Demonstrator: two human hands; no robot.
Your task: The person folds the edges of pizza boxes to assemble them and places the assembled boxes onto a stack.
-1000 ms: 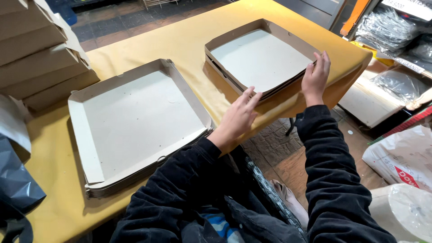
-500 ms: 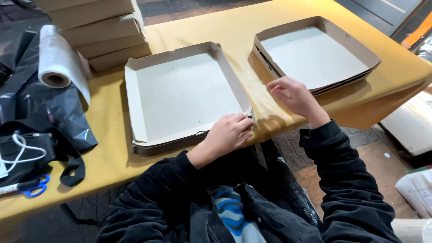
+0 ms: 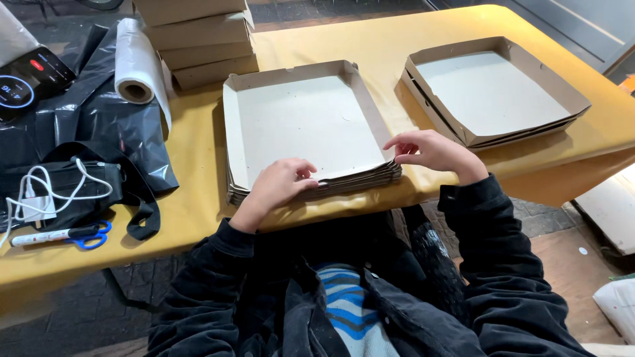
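A stack of shallow open cardboard box trays point(image 3: 304, 122) lies in front of me on the yellow table point(image 3: 198, 198). My left hand point(image 3: 281, 182) rests on the stack's near edge, fingers curled over the rim of the top tray. My right hand point(image 3: 430, 151) touches the stack's near right corner with its fingertips pinched at the rim. A second, smaller stack of the same trays point(image 3: 493, 89) sits to the right, apart from both hands.
Closed cardboard boxes point(image 3: 198, 39) are piled at the back. On the left lie a clear film roll point(image 3: 135, 63), black plastic sheeting point(image 3: 99, 132), a phone point(image 3: 30, 79), a white cable point(image 3: 46, 195), blue scissors point(image 3: 89, 235) and a marker.
My view has swung left and closer. My right hand came off the right-hand stack and now pinches the near stack's right corner; my left hand has settled on its front rim.
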